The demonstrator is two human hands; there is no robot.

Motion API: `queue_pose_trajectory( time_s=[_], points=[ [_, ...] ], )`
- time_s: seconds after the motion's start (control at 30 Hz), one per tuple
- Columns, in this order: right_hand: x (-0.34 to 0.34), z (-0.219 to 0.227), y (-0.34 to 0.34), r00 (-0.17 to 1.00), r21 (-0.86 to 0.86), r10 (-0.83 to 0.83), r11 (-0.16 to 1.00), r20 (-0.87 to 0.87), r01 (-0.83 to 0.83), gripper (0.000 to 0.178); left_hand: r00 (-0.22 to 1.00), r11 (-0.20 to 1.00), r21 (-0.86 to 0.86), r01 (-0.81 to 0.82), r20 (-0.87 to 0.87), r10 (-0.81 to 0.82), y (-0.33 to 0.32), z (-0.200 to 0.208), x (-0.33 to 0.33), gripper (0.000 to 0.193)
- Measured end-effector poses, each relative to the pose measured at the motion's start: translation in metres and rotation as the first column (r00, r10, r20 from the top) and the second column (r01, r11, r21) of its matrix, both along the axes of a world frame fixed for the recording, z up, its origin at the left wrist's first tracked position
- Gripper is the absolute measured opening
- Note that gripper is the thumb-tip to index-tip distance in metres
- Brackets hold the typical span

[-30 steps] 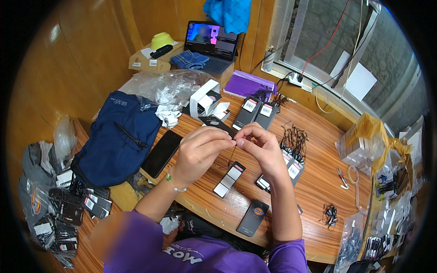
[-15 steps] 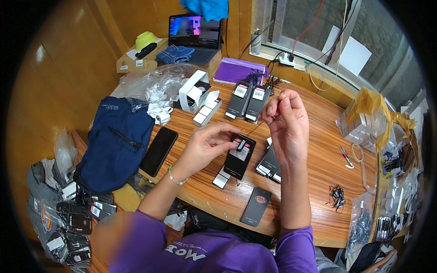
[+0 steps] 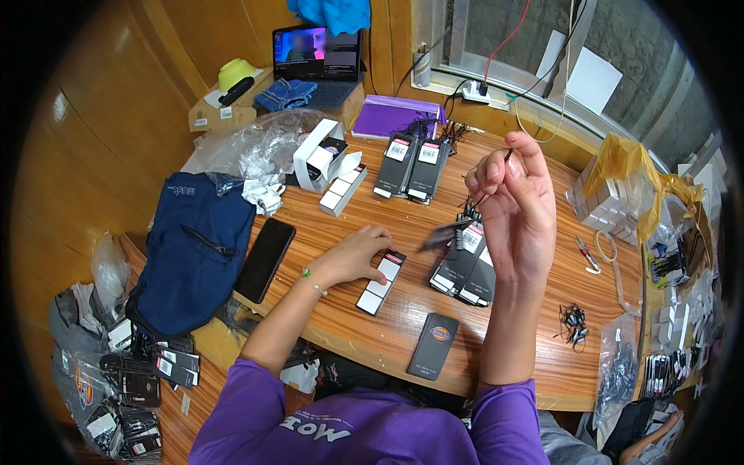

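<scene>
My right hand (image 3: 511,201) is raised over the right side of the table, its fingertips pinched on a thin black cord. From that cord hangs a dark hang tag (image 3: 440,237), blurred and tilted. My left hand (image 3: 353,257) reaches to a narrow stack of white labels (image 3: 373,295) with a black and red top end. Its thumb touches the stack's edge and the fingers spread past the far end. Below the hanging tag lies a pile of black hang tags (image 3: 463,273) with stickers. A single dark tag (image 3: 433,346) lies near the front edge.
Two stacks of tags (image 3: 411,167) stand near a purple pad (image 3: 394,118). A white box (image 3: 317,155) and another label stack (image 3: 343,189) sit left of them. A phone (image 3: 265,260) and blue bag (image 3: 188,248) lie leftward; snips (image 3: 587,255) and bundled cords (image 3: 573,325) rightward.
My right hand has risen and moved right, carrying the tag by its cord off the label stack. My left hand has let go of the tag and come down to the labels.
</scene>
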State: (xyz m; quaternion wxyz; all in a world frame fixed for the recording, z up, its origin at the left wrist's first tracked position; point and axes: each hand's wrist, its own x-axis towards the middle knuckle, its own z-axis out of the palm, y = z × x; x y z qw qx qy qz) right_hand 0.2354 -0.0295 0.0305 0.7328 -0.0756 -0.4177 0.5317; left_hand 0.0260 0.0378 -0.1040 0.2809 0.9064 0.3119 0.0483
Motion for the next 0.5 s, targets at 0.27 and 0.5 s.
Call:
queue_pose_trajectory(
  time_s=[0.27,0.5],
  points=[
    [-0.008,0.006,-0.014,0.96,0.022,-0.064,0.998,0.274,0.06,0.024,0.91,0.932,-0.336,-0.132,0.331,0.249,-0.008,0.029,0.001,0.028],
    [-0.051,-0.009,-0.013,0.637,0.036,-0.2,0.965,0.744,0.261,0.021,0.373,0.884,-0.404,-0.235,0.802,0.466,-0.034,0.087,-0.012,0.021]
  ],
)
